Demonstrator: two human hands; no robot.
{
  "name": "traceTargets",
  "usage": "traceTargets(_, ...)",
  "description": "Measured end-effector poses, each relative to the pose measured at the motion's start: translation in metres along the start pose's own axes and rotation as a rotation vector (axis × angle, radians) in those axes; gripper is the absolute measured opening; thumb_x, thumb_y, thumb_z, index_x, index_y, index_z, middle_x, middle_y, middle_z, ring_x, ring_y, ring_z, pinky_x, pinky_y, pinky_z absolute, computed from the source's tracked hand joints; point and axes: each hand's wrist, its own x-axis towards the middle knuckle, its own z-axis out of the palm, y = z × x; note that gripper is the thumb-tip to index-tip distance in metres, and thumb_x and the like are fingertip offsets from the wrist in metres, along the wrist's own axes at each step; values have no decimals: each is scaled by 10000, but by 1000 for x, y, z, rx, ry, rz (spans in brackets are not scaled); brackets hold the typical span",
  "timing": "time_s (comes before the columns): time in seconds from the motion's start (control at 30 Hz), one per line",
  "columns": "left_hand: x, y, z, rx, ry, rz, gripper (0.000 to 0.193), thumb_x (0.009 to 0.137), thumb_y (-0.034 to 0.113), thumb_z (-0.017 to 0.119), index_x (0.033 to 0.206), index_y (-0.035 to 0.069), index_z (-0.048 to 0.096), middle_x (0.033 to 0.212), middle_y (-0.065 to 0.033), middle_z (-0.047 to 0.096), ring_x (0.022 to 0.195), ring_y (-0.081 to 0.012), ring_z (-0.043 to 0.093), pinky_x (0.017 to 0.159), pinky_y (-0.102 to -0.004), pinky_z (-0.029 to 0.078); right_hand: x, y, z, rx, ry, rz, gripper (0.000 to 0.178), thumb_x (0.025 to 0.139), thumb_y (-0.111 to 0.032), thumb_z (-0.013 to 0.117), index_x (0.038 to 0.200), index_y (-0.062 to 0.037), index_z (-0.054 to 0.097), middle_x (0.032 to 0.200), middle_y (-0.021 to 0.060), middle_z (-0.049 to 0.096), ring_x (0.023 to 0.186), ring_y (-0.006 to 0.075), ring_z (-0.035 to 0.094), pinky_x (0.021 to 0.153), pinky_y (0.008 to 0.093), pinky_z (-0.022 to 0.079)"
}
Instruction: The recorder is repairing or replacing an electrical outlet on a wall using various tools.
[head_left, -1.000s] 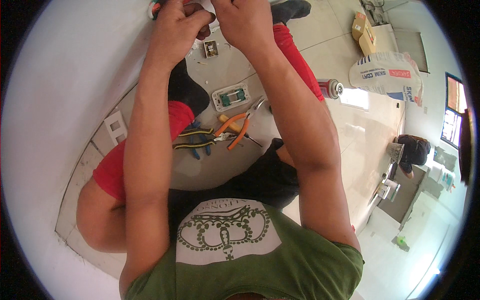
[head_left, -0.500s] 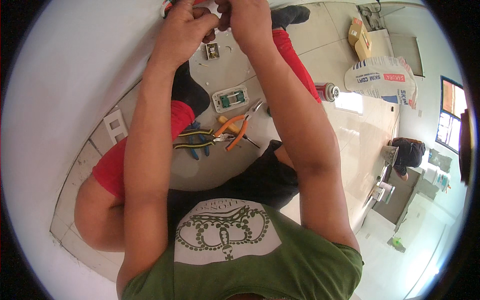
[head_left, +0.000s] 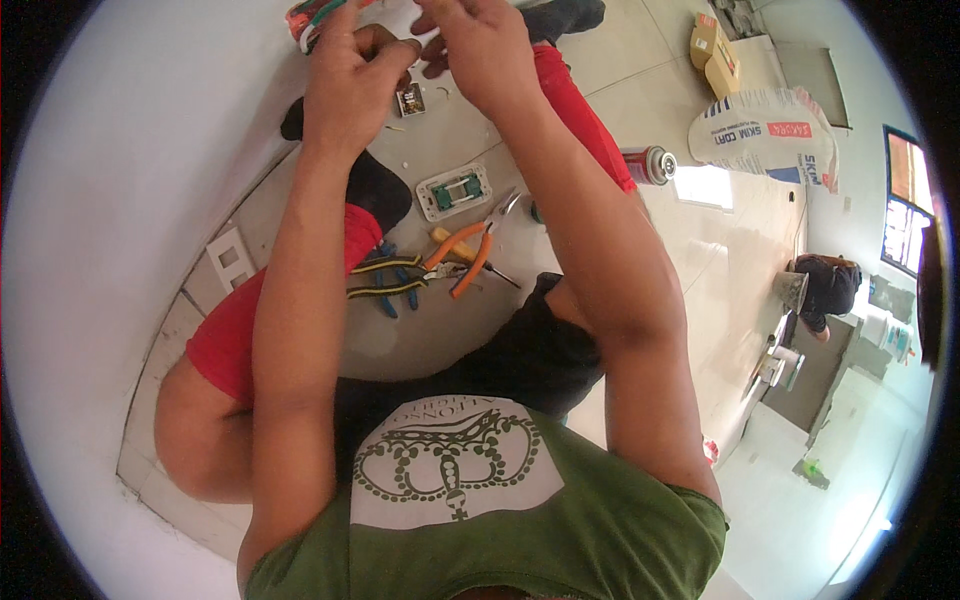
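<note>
My left hand (head_left: 345, 85) is raised at the top edge beside the wall, thumb and fingers curled together; anything between them is hidden. Next to its fingers, a green wire (head_left: 326, 10) and a white wire (head_left: 307, 36) come out of an orange wall box (head_left: 298, 17). Just to the right, my right hand (head_left: 480, 50) has its fingers apart, with nothing visible in them. Below the hands, a small open box with metal parts (head_left: 410, 100) lies on the floor. Nearer to me is a white outlet plate with a green module (head_left: 455, 193).
Between my legs lie orange-handled pliers (head_left: 484, 250), yellow-and-black-handled pliers (head_left: 375, 291), a blue-handled tool (head_left: 388, 303) and a yellow-handled screwdriver (head_left: 440, 235). A white faceplate (head_left: 231, 258) is by the wall. Rightward are a can (head_left: 652, 165), a sack (head_left: 750, 150), a carton (head_left: 715, 55) and another person (head_left: 830, 287).
My hands have moved slightly apart, and the right fingers have spread. The view has shifted a little, and more of the orange wall box and its wires shows.
</note>
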Motion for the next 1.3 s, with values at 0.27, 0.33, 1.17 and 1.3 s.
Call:
traceTargets(0.27, -15, -13, 2, 556, 366, 289, 442, 882, 83, 670, 1322, 55, 631, 899, -66, 732, 740, -159, 673, 637, -293, 534, -88, 8, -73, -449, -4, -115, 324, 940, -295, 699, 1114, -22, 707, 930, 145, 733, 831, 230, 716, 758, 344, 555)
traceTargets(0.33, -16, -9, 9, 631, 522, 358, 386, 879, 112, 688, 1253, 24, 647, 891, -67, 725, 744, -159, 670, 649, -294, 534, -106, 15, -90, -231, 66, 16, 269, 946, -226, 698, 1115, -16, 703, 886, 96, 718, 804, 181, 681, 770, 321, 537)
traceTargets(1.17, -19, 1, 15, 1059, 699, 358, 222, 903, 196, 733, 1046, 26, 742, 902, -102, 745, 820, -239, 709, 757, -379, 554, -131, 20, -115, -83, -171, 47, 340, 944, -311, 688, 1095, -6, 695, 870, 175, 716, 790, 288, 701, 736, 395, 540)
traceTargets(1.3, -28, 13, 24, 766, 946, 329, 232, 849, 138, 792, 1023, 14, 702, 933, -85, 699, 802, -202, 647, 754, -347, 537, -130, 19, -117, -173, -237, 44, 350, 940, -333, 679, 1083, -14, 698, 867, 177, 713, 809, 326, 704, 746, 422, 542)
